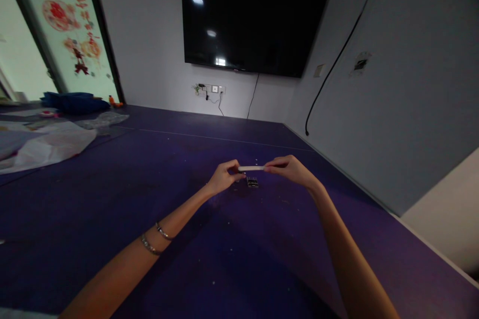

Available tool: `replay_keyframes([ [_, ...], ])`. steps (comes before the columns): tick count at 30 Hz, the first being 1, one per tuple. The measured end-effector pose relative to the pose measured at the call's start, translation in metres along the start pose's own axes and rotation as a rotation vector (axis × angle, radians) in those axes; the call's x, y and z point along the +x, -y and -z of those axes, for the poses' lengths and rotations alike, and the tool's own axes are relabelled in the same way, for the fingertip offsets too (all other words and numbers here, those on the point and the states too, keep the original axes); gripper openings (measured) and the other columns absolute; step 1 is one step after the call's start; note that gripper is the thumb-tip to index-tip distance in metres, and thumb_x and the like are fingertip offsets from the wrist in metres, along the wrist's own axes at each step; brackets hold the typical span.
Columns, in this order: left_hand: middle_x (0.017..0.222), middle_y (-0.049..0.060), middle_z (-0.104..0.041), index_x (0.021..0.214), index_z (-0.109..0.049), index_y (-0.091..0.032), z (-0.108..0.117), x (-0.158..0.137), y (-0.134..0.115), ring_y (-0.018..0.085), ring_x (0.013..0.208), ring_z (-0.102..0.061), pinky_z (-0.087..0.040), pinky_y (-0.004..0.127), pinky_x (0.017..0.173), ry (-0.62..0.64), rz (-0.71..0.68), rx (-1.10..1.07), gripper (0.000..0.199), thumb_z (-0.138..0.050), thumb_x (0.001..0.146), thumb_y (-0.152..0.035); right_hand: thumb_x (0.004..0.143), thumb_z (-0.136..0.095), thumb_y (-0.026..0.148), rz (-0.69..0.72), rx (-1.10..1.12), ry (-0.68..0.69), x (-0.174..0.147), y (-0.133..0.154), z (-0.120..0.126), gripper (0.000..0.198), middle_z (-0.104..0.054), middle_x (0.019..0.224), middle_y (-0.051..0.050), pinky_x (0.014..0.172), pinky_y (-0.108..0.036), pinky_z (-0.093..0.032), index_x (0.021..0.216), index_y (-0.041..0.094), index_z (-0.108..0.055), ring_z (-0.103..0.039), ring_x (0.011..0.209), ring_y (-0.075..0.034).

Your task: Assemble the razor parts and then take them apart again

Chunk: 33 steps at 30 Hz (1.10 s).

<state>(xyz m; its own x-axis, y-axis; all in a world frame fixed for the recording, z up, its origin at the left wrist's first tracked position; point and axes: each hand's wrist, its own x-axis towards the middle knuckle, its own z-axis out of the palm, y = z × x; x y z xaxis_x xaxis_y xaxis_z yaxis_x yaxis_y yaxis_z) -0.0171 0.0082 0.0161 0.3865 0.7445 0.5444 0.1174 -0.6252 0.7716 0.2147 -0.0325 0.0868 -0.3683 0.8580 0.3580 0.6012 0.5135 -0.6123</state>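
Both ends of a slim white strip [251,168] are taken: the left hand [223,177] pinches one end between thumb and fingers, and the right hand [291,169] grasps the other the same way. The strip lies nearly level between them, apparently held off the purple surface [172,169], though how far off is hard to tell.

Pressing the hands together or twisting one wrist might bow or crack the strip; its stiffness is not evident. Since only the tips of the fingers seem to hold it, a loose pinch on either side could let that end drop. A small dark piece [253,182] sits just below the strip in view, so a falling end or a dipping left thumb might knock it aside. Small white specks are scattered around, easy to brush away with a sleeveless forearm.

Both arms reach well forward and converge. The left forearm slants up from the lower left, two bracelets [149,245] around it; the right rises from the lower right, its wrist bent inward so the fingers point left.
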Motion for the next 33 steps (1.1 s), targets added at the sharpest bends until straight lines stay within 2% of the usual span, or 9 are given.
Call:
replay_keyframes([
  [8, 0.065, -0.003, -0.052, 0.067, -0.048, -0.016, 0.001, 0.000, 0.009, 0.011, 0.064, -0.051, -0.041, 0.024, 0.063, -0.010, 0.008, 0.005, 0.026, -0.070, 0.066, -0.031, 0.073, -0.060, 0.042, -0.005, -0.081, -0.110, -0.002, 0.004, -0.001, 0.026, -0.071, 0.083, -0.004, 0.069, -0.029, -0.045, 0.083, 0.022, -0.073, -0.063, 0.077, -0.019],
  [14, 0.064, -0.003, -0.052, 0.067, -0.049, -0.016, 0.001, -0.001, 0.009, 0.010, 0.061, -0.051, -0.041, 0.023, 0.060, 0.006, 0.021, -0.005, 0.025, -0.069, 0.067, -0.031, 0.073, -0.060, 0.043, 0.027, -0.056, -0.028, 0.000, 0.006, -0.003, 0.028, -0.070, 0.077, -0.003, 0.064, -0.027, -0.045, 0.083, 0.020, -0.073, -0.062, 0.071, -0.018],
  [19, 0.066, -0.002, -0.053, 0.069, -0.051, -0.015, 0.000, 0.000, 0.012, 0.010, 0.062, -0.052, -0.042, 0.023, 0.061, 0.010, 0.020, 0.010, 0.025, -0.069, 0.067, -0.033, 0.074, -0.059, 0.042, 0.003, -0.097, -0.101, -0.001, 0.005, -0.002, 0.025, -0.070, 0.081, -0.003, 0.067, -0.028, -0.045, 0.084, 0.022, -0.073, -0.063, 0.076, -0.018],
  [25, 0.063, -0.003, -0.053, 0.071, -0.053, -0.015, -0.003, -0.001, 0.011, 0.010, 0.059, -0.052, -0.040, 0.023, 0.058, 0.035, 0.043, -0.026, 0.026, -0.067, 0.068, -0.036, 0.072, -0.061, 0.043, 0.014, -0.095, -0.036, -0.001, 0.010, -0.002, 0.026, -0.070, 0.076, -0.003, 0.063, -0.027, -0.044, 0.083, 0.022, -0.073, -0.061, 0.069, -0.017],
  [30, 0.066, -0.002, -0.054, 0.072, -0.055, -0.015, -0.003, -0.001, 0.011, 0.010, 0.061, -0.051, -0.040, 0.023, 0.059, -0.001, 0.031, 0.019, 0.025, -0.069, 0.066, -0.035, 0.073, -0.061, 0.043, -0.029, -0.152, -0.114, -0.002, 0.007, -0.002, 0.024, -0.070, 0.083, -0.004, 0.069, -0.031, -0.045, 0.084, 0.025, -0.073, -0.062, 0.078, -0.021],
  [33, 0.066, -0.002, -0.054, 0.071, -0.054, -0.015, -0.001, -0.002, 0.011, 0.011, 0.063, -0.051, -0.041, 0.023, 0.060, 0.009, 0.025, 0.020, 0.024, -0.068, 0.067, -0.034, 0.073, -0.061, 0.043, -0.018, -0.125, -0.084, -0.002, 0.006, -0.002, 0.025, -0.070, 0.081, -0.004, 0.067, -0.030, -0.045, 0.083, 0.024, -0.073, -0.062, 0.075, -0.020],
])
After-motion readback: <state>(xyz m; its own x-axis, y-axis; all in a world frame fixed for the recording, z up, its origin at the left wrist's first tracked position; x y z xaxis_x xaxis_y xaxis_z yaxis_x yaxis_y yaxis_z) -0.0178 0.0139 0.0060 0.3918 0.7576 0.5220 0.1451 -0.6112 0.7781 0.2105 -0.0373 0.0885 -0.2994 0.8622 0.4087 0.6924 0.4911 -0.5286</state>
